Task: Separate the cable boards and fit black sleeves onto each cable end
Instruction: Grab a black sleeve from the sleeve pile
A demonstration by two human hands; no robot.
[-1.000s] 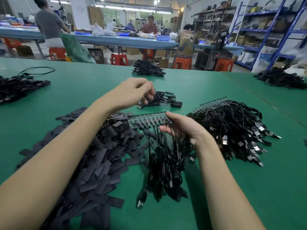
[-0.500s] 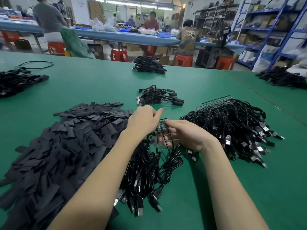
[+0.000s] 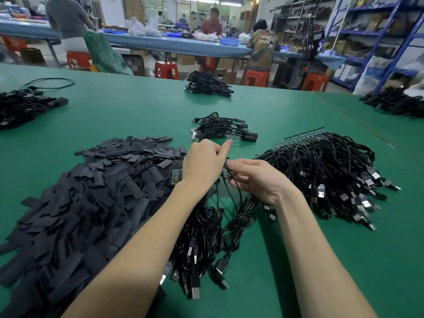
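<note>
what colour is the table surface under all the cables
Green: the flat table top is a plain green mat, seen clearly in the head view, with black cable piles on it.

Even, fairly bright indoor light from ceiling tube lamps (image 3: 229,2) at the top centre of the frame, which glare white. The green desk (image 3: 137,111) shows soft, faint shadows beneath the forearms at lower centre. Wide-angle distortion bends the desk edge and the blue shelving (image 3: 390,31) at upper right. The background is slightly soft; the cable plugs (image 3: 367,203) at right show motion blur.
</note>
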